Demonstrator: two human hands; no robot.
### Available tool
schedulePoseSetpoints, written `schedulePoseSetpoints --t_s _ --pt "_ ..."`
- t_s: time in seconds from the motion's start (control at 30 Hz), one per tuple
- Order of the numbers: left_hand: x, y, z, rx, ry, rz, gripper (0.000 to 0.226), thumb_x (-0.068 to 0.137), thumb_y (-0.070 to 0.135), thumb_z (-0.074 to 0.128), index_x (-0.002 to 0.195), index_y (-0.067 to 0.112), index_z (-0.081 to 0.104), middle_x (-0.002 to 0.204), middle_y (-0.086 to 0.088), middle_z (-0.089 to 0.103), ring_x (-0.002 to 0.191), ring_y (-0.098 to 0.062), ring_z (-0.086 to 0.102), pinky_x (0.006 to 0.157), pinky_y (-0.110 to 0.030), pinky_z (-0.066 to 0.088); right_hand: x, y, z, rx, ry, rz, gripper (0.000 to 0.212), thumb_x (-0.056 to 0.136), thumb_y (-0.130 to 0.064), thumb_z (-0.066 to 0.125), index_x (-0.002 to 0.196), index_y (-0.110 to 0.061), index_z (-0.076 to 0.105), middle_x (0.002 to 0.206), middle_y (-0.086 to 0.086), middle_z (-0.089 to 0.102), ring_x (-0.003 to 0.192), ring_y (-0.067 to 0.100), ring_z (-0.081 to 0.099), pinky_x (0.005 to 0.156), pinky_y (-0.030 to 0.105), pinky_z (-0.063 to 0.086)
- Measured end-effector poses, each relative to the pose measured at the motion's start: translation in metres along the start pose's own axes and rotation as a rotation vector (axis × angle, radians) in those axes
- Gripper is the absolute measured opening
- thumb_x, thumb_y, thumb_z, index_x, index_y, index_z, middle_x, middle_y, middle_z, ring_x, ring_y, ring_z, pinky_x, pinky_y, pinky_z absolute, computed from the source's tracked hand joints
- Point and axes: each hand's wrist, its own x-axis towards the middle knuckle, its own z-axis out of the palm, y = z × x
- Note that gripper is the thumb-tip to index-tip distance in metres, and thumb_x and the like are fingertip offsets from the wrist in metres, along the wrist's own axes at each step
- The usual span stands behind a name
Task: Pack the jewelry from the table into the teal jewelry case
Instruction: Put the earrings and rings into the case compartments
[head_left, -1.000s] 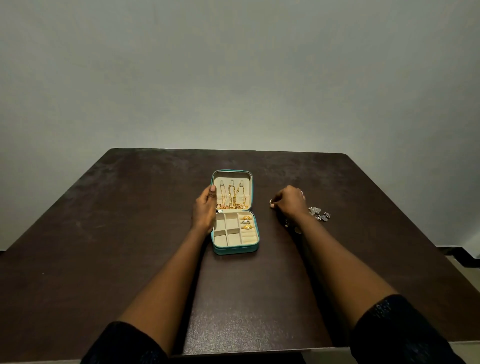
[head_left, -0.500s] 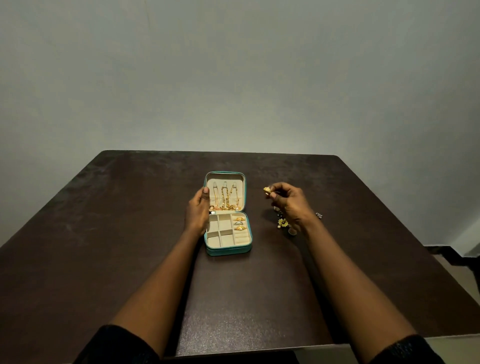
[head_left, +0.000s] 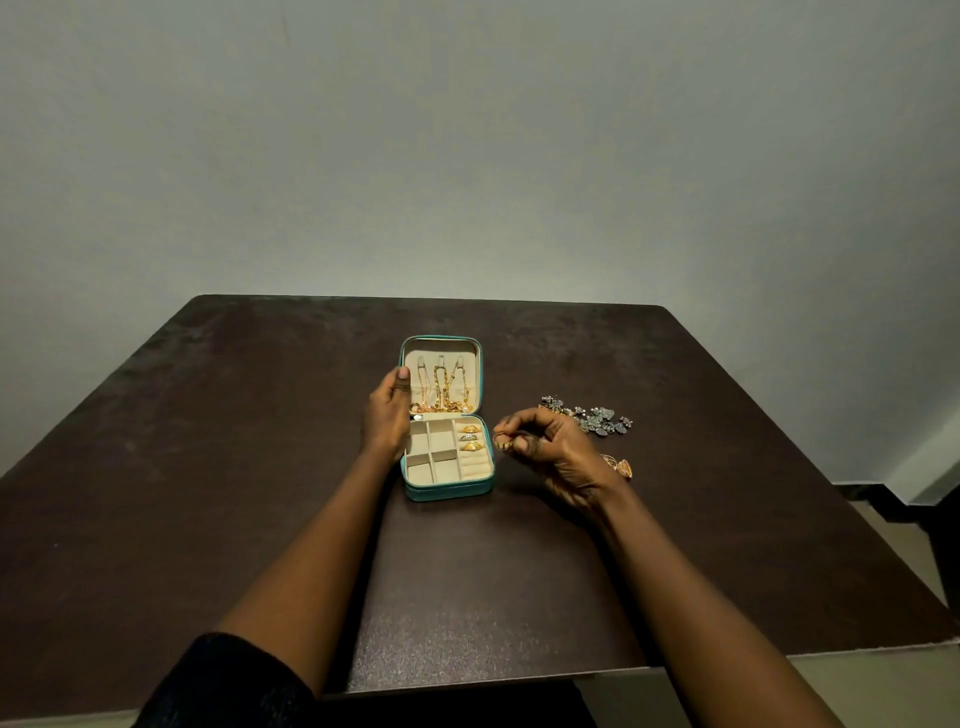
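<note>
The teal jewelry case (head_left: 448, 489) lies open in the middle of the dark table (head_left: 208, 467). Gold chains (head_left: 440, 387) hang in its lid, and three rings (head_left: 470, 437) sit in the ring rolls at the tray's right. My left hand (head_left: 387, 415) rests against the case's left side, thumb on the lid's edge. My right hand (head_left: 550, 454) hovers just right of the tray, pinching a small gold ring (head_left: 503, 442) between thumb and fingers. A pile of silver jewelry (head_left: 592, 415) lies behind that hand, and a gold earring (head_left: 621, 466) peeks out beside the wrist.
A plain grey wall stands behind the table. The table's near edge (head_left: 519, 675) runs under my forearms. At the far right a dark piece of furniture (head_left: 914, 514) shows beyond the table's corner.
My right hand has picked a gold ring up from the pile at the right and carried it down and left, close to the tray's right edge. My left hand has stayed on the case.
</note>
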Motion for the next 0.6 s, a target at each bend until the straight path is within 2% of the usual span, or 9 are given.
schedulePoseSetpoints --t_s 0.17,0.37,0.5,0.6 --pt "0.001 0.0 0.0 0.002 0.003 -0.013 0.038 0.099 0.037 0.037 0.118 0.013 0.059 0.107 -0.007 0.067 0.1 -0.024 0.064 0.09 -0.044 0.052 0.0 -0.001 0.004 -0.096 0.022 0.006 0.028 0.072 0.028 0.051 0.08 0.002 0.059 0.075 0.005 0.069 0.066 0.009 0.067 0.067 0.018 0.057" --pt "0.0 0.001 0.001 -0.02 0.01 -0.014 0.037 0.099 0.033 0.037 0.119 0.011 0.058 0.104 -0.005 0.065 0.095 -0.021 0.063 0.087 -0.039 0.052 0.002 0.001 0.009 -0.079 0.099 -0.012 0.024 0.074 0.023 0.055 0.075 0.0 0.064 0.07 0.004 0.071 0.069 0.01 0.069 0.068 0.019 0.057" --pt "-0.001 0.002 0.001 -0.015 0.011 0.005 0.038 0.1 0.031 0.035 0.121 0.008 0.057 0.105 -0.007 0.064 0.091 -0.018 0.062 0.078 -0.033 0.052 0.005 0.005 0.013 -0.008 0.146 -0.002 0.038 0.079 0.02 0.052 0.062 -0.007 0.074 0.07 0.006 0.072 0.068 0.01 0.069 0.064 0.017 0.056" --pt "-0.001 0.001 0.0 -0.002 0.012 0.003 0.039 0.1 0.033 0.036 0.121 0.009 0.058 0.104 -0.004 0.064 0.095 -0.019 0.063 0.084 -0.037 0.052 0.008 0.006 0.015 0.028 0.184 0.046 0.039 0.082 0.018 0.049 0.063 -0.005 0.074 0.069 0.007 0.072 0.065 0.01 0.069 0.06 0.016 0.056"
